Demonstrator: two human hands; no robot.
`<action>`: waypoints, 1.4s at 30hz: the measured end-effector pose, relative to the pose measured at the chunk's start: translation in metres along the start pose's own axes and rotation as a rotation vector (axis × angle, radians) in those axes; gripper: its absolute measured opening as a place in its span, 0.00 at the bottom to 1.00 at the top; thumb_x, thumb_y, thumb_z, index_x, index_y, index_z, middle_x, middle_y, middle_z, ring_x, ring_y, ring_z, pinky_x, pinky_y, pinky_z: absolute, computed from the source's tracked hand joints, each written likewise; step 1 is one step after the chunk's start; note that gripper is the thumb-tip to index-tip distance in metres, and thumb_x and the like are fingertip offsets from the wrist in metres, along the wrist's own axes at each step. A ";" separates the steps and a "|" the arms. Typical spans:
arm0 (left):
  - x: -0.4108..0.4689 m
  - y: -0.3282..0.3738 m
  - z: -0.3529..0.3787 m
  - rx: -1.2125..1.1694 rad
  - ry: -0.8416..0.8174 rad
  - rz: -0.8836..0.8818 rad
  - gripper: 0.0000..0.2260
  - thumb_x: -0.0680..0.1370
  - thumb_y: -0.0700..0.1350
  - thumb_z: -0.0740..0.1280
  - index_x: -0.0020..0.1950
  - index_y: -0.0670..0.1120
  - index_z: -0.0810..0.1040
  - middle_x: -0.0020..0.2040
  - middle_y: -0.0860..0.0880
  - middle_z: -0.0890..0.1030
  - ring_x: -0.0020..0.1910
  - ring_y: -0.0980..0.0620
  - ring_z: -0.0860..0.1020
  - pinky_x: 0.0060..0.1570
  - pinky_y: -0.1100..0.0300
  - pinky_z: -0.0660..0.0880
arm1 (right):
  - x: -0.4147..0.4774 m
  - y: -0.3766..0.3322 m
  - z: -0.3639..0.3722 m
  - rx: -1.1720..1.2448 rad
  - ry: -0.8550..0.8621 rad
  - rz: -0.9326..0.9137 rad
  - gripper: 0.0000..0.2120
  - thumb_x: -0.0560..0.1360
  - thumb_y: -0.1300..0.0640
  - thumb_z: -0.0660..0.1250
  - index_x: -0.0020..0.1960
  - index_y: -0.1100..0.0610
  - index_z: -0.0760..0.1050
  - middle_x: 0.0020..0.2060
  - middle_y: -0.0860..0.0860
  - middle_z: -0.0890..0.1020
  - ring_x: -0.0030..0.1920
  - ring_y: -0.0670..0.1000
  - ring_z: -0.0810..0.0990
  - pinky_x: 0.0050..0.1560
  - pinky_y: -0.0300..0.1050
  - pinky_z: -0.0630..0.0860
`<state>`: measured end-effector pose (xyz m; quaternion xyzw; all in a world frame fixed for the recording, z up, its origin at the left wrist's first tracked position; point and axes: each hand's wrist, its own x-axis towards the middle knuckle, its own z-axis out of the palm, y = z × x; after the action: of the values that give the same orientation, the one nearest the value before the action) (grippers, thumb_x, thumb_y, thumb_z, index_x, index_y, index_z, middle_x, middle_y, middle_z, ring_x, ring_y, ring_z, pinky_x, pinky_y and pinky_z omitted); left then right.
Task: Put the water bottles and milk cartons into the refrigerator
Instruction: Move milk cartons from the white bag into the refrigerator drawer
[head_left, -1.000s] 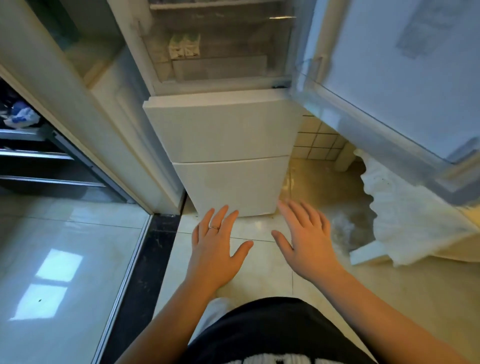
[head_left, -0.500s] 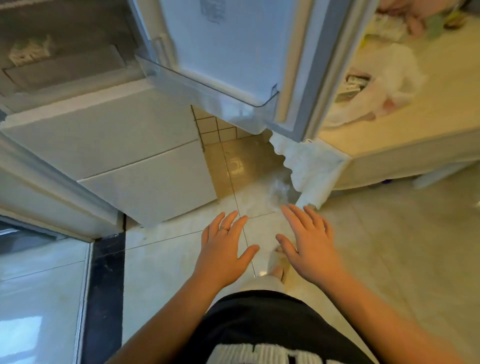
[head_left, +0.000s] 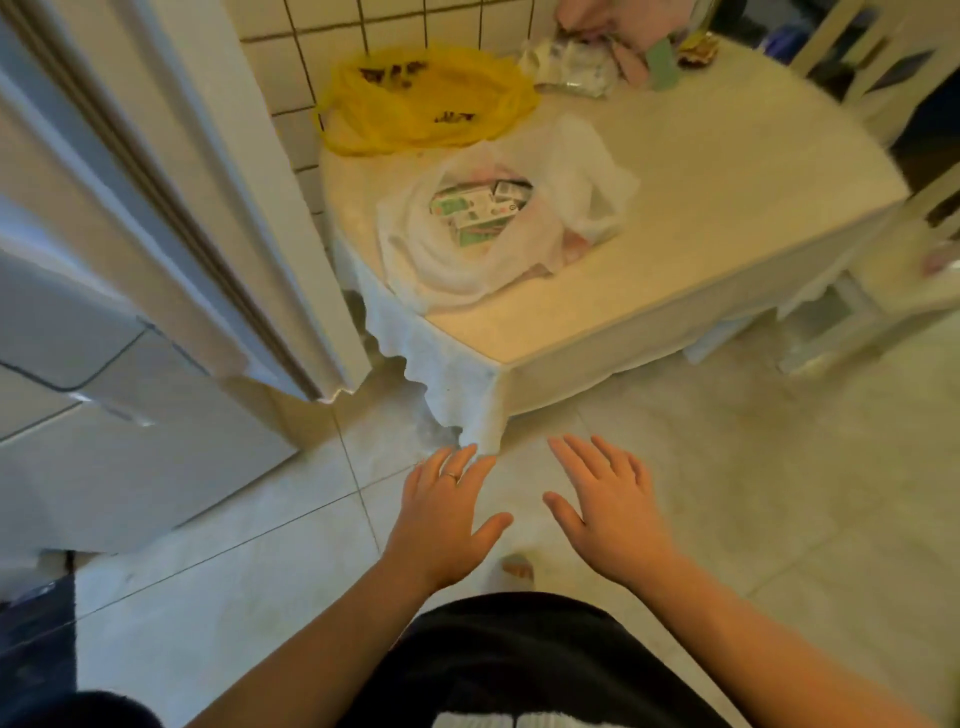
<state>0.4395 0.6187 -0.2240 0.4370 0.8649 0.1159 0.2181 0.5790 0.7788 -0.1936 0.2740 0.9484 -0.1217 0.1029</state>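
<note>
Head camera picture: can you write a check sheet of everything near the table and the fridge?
Surface: table under a pale cloth, mostly bare on its right part.
Job's things: milk cartons lie inside an open white plastic bag on the table; water bottles, nothing seen.
Clutter: yellow plastic bag and small packets along the table's far edge.
Hands: left hand and right hand both hold nothing, fingers straight and spread, above the floor.
Cables: nothing seen.
Surroundings: refrigerator door open at the left; tiled floor; white wall tiles behind the table.
</note>
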 end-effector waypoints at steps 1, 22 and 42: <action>0.014 0.010 0.001 -0.001 -0.012 0.006 0.31 0.79 0.67 0.55 0.79 0.57 0.55 0.80 0.54 0.53 0.79 0.49 0.47 0.76 0.49 0.47 | 0.006 0.013 -0.005 0.004 0.003 0.009 0.31 0.77 0.36 0.46 0.77 0.46 0.59 0.74 0.46 0.67 0.75 0.55 0.62 0.72 0.56 0.60; 0.209 0.091 -0.053 -0.189 0.172 -0.261 0.30 0.78 0.63 0.62 0.77 0.56 0.60 0.79 0.53 0.58 0.78 0.50 0.53 0.75 0.49 0.55 | 0.203 0.142 -0.088 0.233 0.167 -0.180 0.30 0.77 0.39 0.54 0.76 0.48 0.61 0.73 0.47 0.68 0.74 0.56 0.63 0.70 0.58 0.60; 0.291 0.095 -0.083 -0.333 0.477 -0.720 0.24 0.79 0.59 0.63 0.74 0.56 0.66 0.76 0.52 0.65 0.75 0.50 0.61 0.72 0.49 0.59 | 0.400 0.128 -0.175 0.215 0.017 -0.730 0.26 0.74 0.45 0.59 0.71 0.51 0.71 0.69 0.49 0.73 0.72 0.54 0.66 0.69 0.54 0.59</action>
<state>0.3147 0.9091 -0.1944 0.0290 0.9572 0.2675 0.1065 0.2948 1.1321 -0.1545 -0.0717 0.9662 -0.2470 0.0157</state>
